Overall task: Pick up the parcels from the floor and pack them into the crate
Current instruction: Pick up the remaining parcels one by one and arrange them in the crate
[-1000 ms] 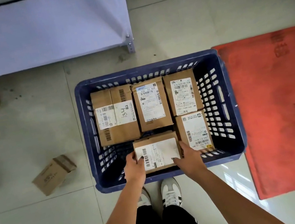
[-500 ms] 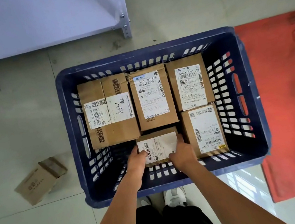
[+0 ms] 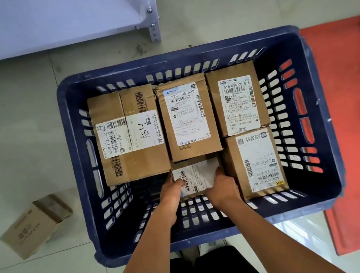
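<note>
Both hands, left hand (image 3: 173,191) and right hand (image 3: 222,187), clamp a small parcel (image 3: 196,176) at centre frame, apparently seated in the crate (image 3: 185,60); next, release.

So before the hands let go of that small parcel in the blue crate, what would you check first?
1. Both hands on the small parcel: ok, left hand and right hand grip its two sides.
2. Parcel inside the crate: ok, below the rim.
3. Parcel resting on the crate floor: cannot tell, the hands hide its underside.
4. Free gap to fit: ok, it sits between the parcel marked 134 and the lower right parcel.
5. Parcels left outside: not ok, one brown box lies on the floor left of the crate.
</note>
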`<state>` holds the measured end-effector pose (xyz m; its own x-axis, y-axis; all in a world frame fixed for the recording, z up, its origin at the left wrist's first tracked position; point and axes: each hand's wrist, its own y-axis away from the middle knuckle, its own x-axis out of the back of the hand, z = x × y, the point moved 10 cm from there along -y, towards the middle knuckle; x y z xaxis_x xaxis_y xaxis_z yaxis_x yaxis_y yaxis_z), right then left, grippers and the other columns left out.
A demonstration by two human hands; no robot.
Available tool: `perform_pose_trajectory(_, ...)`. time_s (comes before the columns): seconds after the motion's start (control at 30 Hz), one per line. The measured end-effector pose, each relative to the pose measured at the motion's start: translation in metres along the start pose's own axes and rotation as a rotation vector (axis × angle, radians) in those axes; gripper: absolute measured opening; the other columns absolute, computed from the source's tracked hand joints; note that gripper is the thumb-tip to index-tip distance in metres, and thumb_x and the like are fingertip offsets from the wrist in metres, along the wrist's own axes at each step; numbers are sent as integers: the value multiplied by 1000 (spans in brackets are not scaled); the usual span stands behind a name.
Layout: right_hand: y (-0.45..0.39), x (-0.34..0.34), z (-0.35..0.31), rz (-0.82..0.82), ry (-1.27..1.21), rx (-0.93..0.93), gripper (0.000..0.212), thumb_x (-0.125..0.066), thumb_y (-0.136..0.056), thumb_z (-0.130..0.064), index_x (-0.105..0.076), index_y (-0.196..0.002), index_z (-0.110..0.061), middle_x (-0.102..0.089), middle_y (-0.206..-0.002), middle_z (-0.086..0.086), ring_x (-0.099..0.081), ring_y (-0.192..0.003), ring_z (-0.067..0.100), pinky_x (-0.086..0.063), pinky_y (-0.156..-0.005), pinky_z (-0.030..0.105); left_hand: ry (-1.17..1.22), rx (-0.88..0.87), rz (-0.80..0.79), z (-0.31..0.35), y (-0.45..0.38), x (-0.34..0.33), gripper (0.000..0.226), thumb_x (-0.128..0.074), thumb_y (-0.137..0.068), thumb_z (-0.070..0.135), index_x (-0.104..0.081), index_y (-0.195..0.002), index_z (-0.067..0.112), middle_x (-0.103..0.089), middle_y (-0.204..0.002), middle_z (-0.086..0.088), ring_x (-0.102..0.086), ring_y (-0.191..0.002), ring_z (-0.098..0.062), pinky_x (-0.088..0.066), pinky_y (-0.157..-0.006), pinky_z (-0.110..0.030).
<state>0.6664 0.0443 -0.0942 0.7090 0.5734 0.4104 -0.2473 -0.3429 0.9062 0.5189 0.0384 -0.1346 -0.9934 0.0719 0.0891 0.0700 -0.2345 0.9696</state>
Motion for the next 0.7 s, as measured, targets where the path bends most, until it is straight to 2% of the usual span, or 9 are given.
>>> perform_pose_trajectory(0.07,6,1,-3,1,-70,45,45,-56,-86,-12,-44,-129,-7,-60,-122,17,-60,-110,32,-51,-85,33,17,-15,32,3,7,2,39,-42,-94,8,-49,-131,18,-59,-130,-13,-58,-114,-28,-43,-104,-37)
perform_pose_trajectory(0.13,20,6,-8,0,-152,84,44,-56,-85,-11,-48,-128,-9,-63,-121,14,-61,-105,30,-52,-80,30,25,-19,91,7,25,11,46,-42,-95,9,-39,-141,15,-54,-135,-11,-54,-120,-27,-41,-100,-34)
perform_pose_trajectory(0.23,57,15,-17,-33,-316,111,54,-57,-87,-10,-41,-138,-14,-62,-119,9,-61,-81,17,-46,-55,11,25,-53,148,17,67,30,51,-47,-93,10,-37,-143,15,-52,-136,-15,-50,-124,-29,-39,-104,-35)
perform_pose_trajectory(0.3,89,22,-26,-48,-407,127,57,-58,-87,-10,-39,-140,-16,-62,-114,7,-54,-67,9,-40,-43,7,15,-83,146,23,97,44,51,-50,-90,7,-42,-139,14,-52,-136,-15,-51,-124,-32,-44,-101,-37)
perform_pose_trajectory(0.37,120,26,-35,-47,-453,133,59,-60,-86,-12,-38,-140,-19,-62,-115,7,-56,-73,13,-44,-52,14,29,-113,120,28,126,60,49,-52,-89,3,-45,-136,14,-53,-135,-15,-55,-117,-34,-50,-82,-34)
perform_pose_trajectory(0.4,136,27,-42,-48,-473,133,60,-60,-86,-12,-39,-141,-20,-61,-113,6,-57,-77,15,-45,-57,17,42,-131,111,31,141,70,49,-53,-88,2,-46,-135,14,-54,-134,-14,-58,-111,-32,-49,-78,-32)
perform_pose_trajectory(0.47,170,26,-60,-55,-503,141,61,-61,-84,-10,-39,-140,-21,-60,-111,7,-57,-81,17,-45,-59,18,71,-166,104,39,173,97,48,-54,-88,2,-47,-133,14,-55,-131,-11,-58,-102,-25,-48,-82,-31)
perform_pose_trajectory(0.6,234,7,-113,-78,-486,222,65,-65,-82,-9,-39,-140,-21,-58,-125,9,-56,-93,15,-44,-74,21,155,-201,118,41,222,166,45,-56,-86,0,-50,-129,13,-56,-128,-11,-57,-107,-26,-48,-86,-35)
perform_pose_trajectory(0.7,268,-32,-152,-93,-469,239,65,-63,-81,-5,-39,-140,-19,-57,-128,9,-55,-93,14,-44,-72,18,154,-201,169,27,246,231,42,-55,-86,-2,-53,-126,12,-56,-125,-16,-54,-100,-23,-43,-79,-31)
